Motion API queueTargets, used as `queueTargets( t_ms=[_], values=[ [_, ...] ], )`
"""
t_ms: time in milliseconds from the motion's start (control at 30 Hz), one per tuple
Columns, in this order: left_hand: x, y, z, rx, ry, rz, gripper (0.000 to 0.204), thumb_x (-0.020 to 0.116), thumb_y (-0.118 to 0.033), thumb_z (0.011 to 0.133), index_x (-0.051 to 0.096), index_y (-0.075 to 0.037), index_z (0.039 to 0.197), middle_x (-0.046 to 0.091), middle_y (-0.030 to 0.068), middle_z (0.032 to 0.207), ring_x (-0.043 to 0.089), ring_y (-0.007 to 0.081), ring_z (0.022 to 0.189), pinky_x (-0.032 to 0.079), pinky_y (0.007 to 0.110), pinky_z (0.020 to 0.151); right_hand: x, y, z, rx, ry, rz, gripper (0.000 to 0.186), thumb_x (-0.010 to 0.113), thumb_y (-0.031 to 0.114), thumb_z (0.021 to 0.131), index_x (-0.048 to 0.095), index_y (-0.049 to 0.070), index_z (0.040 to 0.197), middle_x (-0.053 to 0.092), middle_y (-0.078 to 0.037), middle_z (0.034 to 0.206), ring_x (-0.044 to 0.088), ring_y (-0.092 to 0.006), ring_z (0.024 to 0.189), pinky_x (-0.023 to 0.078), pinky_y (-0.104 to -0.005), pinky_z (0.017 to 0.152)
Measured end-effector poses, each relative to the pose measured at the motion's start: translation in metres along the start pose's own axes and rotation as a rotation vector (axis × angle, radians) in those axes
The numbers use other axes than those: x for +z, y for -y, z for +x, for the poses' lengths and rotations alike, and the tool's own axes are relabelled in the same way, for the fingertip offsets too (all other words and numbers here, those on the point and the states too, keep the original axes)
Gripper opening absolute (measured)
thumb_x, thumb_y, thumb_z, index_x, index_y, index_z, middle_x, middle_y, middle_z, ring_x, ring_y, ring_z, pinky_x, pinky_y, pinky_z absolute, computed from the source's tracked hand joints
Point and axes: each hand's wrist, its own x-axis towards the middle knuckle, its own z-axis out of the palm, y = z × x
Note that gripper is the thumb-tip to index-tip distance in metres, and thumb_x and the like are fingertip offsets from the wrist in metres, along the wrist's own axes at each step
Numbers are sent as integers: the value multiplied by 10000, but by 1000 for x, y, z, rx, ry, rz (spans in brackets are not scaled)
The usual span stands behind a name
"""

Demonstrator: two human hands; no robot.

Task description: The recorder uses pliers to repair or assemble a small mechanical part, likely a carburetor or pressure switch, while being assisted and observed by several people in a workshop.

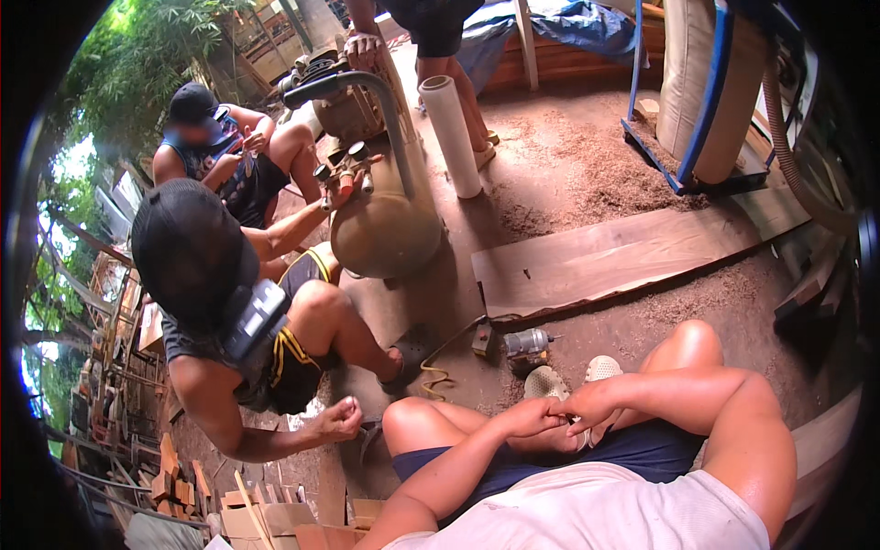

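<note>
My left hand (532, 417) and my right hand (591, 403) meet over my lap, between my bent knees. Their fingertips touch, loosely stretched rather than curled into fists, and no object shows between them. Just beyond them are my light, perforated clogs (546, 383). A silver power tool (527, 343) lies on the ground past the clogs, with a small box-like piece (482, 337) and a yellow cord (440, 371) to its left. At my left a crouching person reaches one hand to the gauges and valves (346, 174) of a large air compressor (390, 229).
A wide wooden board (623, 252) lies ahead, with wood shavings (577, 174) behind it. A white roll (451, 137) stands by the compressor. A blue-framed stand (706, 101) holds a tall beige bag at right. Two other people are farther off. Wood offcuts (170, 481) lie lower left.
</note>
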Motion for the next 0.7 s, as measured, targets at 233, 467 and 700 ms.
queueTargets(
  t_ms=[233,467,700],
  values=[
    [-2,-4,-1,-5,-8,11,274,597,-244,880,623,-74,1094,665,152,1000,634,315,942,491,380,814,-6,9,-6,18,-17,-5,464,628,370,879,473,94,1219,639,-221,1064,602,-410,993,464,-450,826],
    [-6,-11,-2,-5,35,-11,241,611,-227,868,666,-65,1038,685,143,991,652,287,922,492,367,821,-3,6,-5,9,-7,4,480,633,336,877,462,107,1263,640,-211,1075,604,-402,1003,464,-449,838],
    [-5,-4,-1,11,57,-50,274,616,-213,858,678,-79,1089,686,140,1027,654,277,933,491,355,832,-4,5,-3,11,18,20,506,625,342,882,453,106,1296,635,-185,1100,605,-391,1014,466,-441,854]
  ],
)
